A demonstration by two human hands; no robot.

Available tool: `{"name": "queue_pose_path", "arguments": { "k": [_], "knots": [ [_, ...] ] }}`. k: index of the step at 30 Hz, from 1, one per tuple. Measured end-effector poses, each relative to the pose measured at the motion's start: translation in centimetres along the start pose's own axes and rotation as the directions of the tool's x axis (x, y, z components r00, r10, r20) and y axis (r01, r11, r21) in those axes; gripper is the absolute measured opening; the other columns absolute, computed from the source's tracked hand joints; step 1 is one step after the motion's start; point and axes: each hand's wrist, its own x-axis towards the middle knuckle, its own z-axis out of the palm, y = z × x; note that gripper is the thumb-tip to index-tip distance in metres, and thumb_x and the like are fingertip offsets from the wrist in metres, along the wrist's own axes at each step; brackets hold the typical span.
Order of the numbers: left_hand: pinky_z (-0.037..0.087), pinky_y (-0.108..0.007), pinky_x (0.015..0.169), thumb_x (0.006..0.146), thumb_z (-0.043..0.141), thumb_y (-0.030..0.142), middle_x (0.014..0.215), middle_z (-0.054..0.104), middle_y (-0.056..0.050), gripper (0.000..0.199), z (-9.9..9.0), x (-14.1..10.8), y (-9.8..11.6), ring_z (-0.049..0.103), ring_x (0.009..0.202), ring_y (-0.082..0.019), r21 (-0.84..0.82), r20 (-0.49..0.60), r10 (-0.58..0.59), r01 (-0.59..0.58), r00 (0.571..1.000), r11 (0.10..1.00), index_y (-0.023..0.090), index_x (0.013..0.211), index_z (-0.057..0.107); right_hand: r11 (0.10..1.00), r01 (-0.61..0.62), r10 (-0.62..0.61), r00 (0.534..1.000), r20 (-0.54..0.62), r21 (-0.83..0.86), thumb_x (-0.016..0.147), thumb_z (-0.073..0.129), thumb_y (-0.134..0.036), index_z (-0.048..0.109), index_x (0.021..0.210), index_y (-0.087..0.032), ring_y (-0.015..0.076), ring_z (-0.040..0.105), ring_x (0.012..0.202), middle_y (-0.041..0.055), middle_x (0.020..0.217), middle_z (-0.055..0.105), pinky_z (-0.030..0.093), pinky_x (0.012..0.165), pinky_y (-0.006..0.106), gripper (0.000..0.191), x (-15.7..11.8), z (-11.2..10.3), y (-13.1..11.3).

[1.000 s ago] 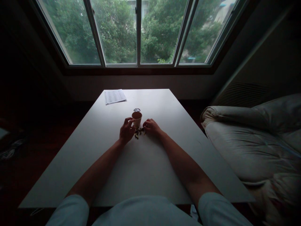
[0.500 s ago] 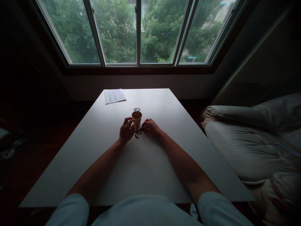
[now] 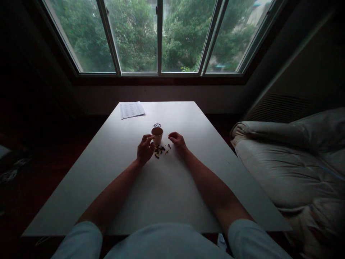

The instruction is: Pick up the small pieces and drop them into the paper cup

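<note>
A paper cup (image 3: 157, 138) stands upright on the white table, its brown inside facing me. My left hand (image 3: 145, 148) grips the cup's left side, thumb and fingers curled against it. Small dark and yellowish pieces (image 3: 161, 150) lie scattered just in front of the cup; they are too small for me to name. To the right of the cup, my right hand (image 3: 177, 140) hovers a little above the pieces' far right side. Its fingertips are pinched together, and whatever they hold, if anything, is too small to see.
The white table (image 3: 159, 194) stretches ahead toward the window (image 3: 159, 39). Printed papers (image 3: 132, 109) lie at its far left corner. A small dark ring-shaped thing (image 3: 157, 125) sits behind the cup. On the right is a padded light sofa (image 3: 283, 158).
My right hand has moved right and slightly away, off the small pieces. More of them now show on the table. The left hand and cup have stayed put.
</note>
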Motion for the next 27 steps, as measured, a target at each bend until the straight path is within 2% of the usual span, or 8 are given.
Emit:
{"name": "queue_pose_path", "arguments": {
  "k": [3, 6, 10, 14, 22, 27],
  "knots": [
    [0.051, -0.025, 0.063, 0.088, 0.051, 0.012, 0.123, 0.057, -0.007, 0.028, 0.0, 0.0, -0.2, 0.057, 0.070, -0.009, 0.004, 0.008, -0.002, 0.002, 1.000, 1.000, 0.022, 0.112, 0.060, 0.964, -0.159, 0.172, 0.984, -0.041, 0.211, 0.069, 0.072, -0.034, 0.067, 0.090, -0.020, 0.0138, 0.061, 0.071, 0.0020, 0.084, 0.070, 0.044, 0.058, 0.024, 0.025, 0.0, -0.2, -0.3],
    [0.050, -0.024, 0.061, 0.089, 0.051, 0.013, 0.123, 0.057, -0.007, 0.027, 0.1, 0.0, -0.3, 0.057, 0.070, -0.009, -0.005, 0.014, -0.004, 0.004, 1.000, 1.000, 0.021, 0.112, 0.060, 0.900, -0.289, 0.330, 0.941, -0.077, 0.326, 0.068, 0.075, -0.030, 0.067, 0.091, -0.019, 0.0133, 0.064, 0.071, 0.0030, 0.086, 0.071, 0.047, 0.057, 0.022, 0.027, 0.1, -0.4, -0.6],
    [0.050, -0.023, 0.062, 0.089, 0.051, 0.012, 0.122, 0.058, -0.007, 0.027, 0.0, -0.1, -0.3, 0.057, 0.070, -0.009, -0.010, 0.014, -0.012, 0.012, 1.000, 1.000, 0.021, 0.112, 0.060, 0.821, -0.373, 0.451, 0.888, -0.091, 0.433, 0.071, 0.074, -0.016, 0.067, 0.088, -0.017, 0.0132, 0.066, 0.071, 0.0041, 0.082, 0.072, 0.054, 0.061, 0.023, 0.018, 0.5, -0.7, -0.7],
    [0.050, -0.024, 0.063, 0.089, 0.051, 0.013, 0.123, 0.057, -0.007, 0.027, 0.0, -0.1, -0.2, 0.057, 0.070, -0.009, -0.010, 0.023, -0.016, 0.017, 1.000, 1.000, 0.021, 0.112, 0.060, 0.756, -0.384, 0.485, 0.873, -0.059, 0.529, 0.075, 0.067, -0.004, 0.067, 0.085, -0.017, 0.0143, 0.069, 0.075, 0.0044, 0.079, 0.072, 0.060, 0.070, 0.026, 0.016, 0.8, -0.9, -0.8],
    [0.049, -0.024, 0.063, 0.089, 0.051, 0.014, 0.123, 0.059, -0.008, 0.026, -0.1, -0.1, -0.4, 0.058, 0.070, -0.009, -0.018, 0.030, -0.028, 0.029, 0.999, 0.999, 0.021, 0.112, 0.062, 0.738, -0.367, 0.478, 0.877, -0.055, 0.566, 0.077, 0.059, 0.003, 0.067, 0.086, -0.016, 0.0147, 0.072, 0.080, 0.0048, 0.081, 0.073, 0.062, 0.078, 0.026, 0.023, 0.8, -0.9, -0.9],
    [0.049, -0.024, 0.066, 0.089, 0.048, 0.014, 0.103, 0.067, -0.005, 0.023, 0.0, 0.0, -1.2, 0.061, 0.070, -0.011, -0.013, 0.074, -0.115, 0.117, 0.991, 0.993, 0.020, 0.100, 0.067, 0.740, -0.351, 0.473, 0.878, -0.072, 0.574, 0.075, 0.061, 0.004, 0.066, 0.085, -0.017, 0.0140, 0.072, 0.080, 0.0032, 0.080, 0.073, 0.062, 0.079, 0.027, 0.024, 0.9, -0.9, -0.9]
  ]
}}
